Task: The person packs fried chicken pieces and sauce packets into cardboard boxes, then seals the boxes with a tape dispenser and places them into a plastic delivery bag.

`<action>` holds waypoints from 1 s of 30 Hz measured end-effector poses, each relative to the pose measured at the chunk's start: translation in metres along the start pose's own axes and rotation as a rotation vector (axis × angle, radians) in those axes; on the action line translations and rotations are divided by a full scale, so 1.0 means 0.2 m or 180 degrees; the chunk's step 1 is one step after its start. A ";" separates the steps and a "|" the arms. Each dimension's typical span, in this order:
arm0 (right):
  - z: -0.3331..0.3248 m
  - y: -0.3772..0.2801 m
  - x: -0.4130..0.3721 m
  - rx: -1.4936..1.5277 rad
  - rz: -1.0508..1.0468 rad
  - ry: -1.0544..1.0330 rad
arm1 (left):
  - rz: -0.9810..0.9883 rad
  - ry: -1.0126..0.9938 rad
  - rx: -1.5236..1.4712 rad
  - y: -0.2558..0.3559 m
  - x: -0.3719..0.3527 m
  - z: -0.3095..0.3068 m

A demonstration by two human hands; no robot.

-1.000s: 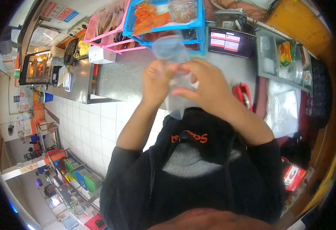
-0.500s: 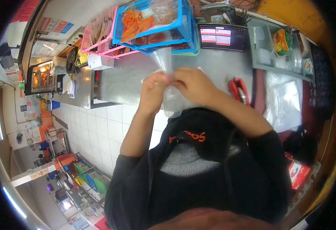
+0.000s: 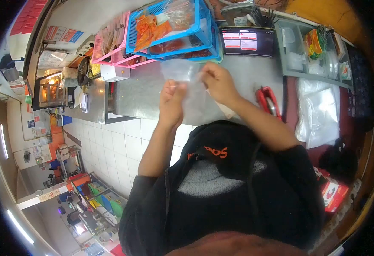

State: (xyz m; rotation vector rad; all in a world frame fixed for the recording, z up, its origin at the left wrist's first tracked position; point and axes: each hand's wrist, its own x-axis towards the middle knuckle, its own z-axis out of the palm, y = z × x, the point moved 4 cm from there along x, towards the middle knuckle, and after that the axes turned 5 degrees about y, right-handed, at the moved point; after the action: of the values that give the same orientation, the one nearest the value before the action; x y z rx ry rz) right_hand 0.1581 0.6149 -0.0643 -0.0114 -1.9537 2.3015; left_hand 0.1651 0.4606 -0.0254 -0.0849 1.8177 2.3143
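Observation:
A clear plastic bag [image 3: 188, 98] hangs spread between my two hands above the metal counter. My left hand [image 3: 172, 102] is closed on the bag's left side, thumb toward the middle. With bent, pinching fingers, my right hand [image 3: 221, 84] grips the bag's upper right edge. Motion and the see-through film blur the bag's outline, and I cannot make out anything inside it. Behind my right wrist, a pale flat piece [image 3: 226, 110] shows on the counter. A red object [image 3: 268, 101] with something metallic in it lies right of my right forearm.
Stacked blue baskets [image 3: 170, 36] with orange packets stand at the back, beside a pink basket [image 3: 110, 49] of wrapped items. A lit screen [image 3: 247, 42] and a grey divided tray [image 3: 295, 70] are at the right rear. Clear plastic sheets [image 3: 319, 113] lie below the tray.
My hands have moved apart from being together at the bag's pinched middle. The bag, gathered and flared before, is now spread wider between them.

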 end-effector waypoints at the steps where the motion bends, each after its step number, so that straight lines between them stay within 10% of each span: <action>1: -0.01 0.03 0.01 0.0508 0.0487 0.0119 | -0.0029 0.0073 -0.0041 0.00 -0.01 0.03; 8: 0.04 0.05 0.02 0.2653 0.1279 0.0944 | -0.0846 0.0086 0.0978 -0.18 0.10 -0.11; 13: 0.03 0.16 -0.03 0.2938 0.1332 -0.0292 | -0.0497 0.0034 -0.0231 -0.11 0.16 -0.19; 17: 0.10 -0.06 -0.05 0.2407 0.1420 -0.0973 | 0.0312 -0.0136 0.0689 -0.17 0.20 -0.25; 19: 0.10 -0.09 -0.04 0.1024 0.0923 -0.0577 | 0.1859 0.0008 0.2465 -0.03 0.09 -0.11; 21: 0.10 0.01 -0.02 0.0753 0.0917 -0.0962 | 0.1269 0.0544 0.2254 0.01 0.08 -0.12; 25: 0.05 0.05 0.01 -0.0731 0.0188 -0.0852 | 0.2505 0.0722 0.3610 0.22 0.05 -0.11; 27: 0.02 0.11 0.06 -0.0783 0.0439 -0.0811 | 0.3862 0.1115 0.4513 0.35 -0.02 -0.04; 30: -0.05 0.11 0.15 -0.0324 0.0739 -0.0462 | 0.3694 0.1508 0.4546 0.44 -0.06 -0.06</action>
State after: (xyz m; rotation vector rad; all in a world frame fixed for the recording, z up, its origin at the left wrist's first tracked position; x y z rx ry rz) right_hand 0.1264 0.6239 -0.0847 -0.0873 -2.2491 2.4001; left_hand 0.1597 0.4284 0.0574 0.8570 3.9187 0.5516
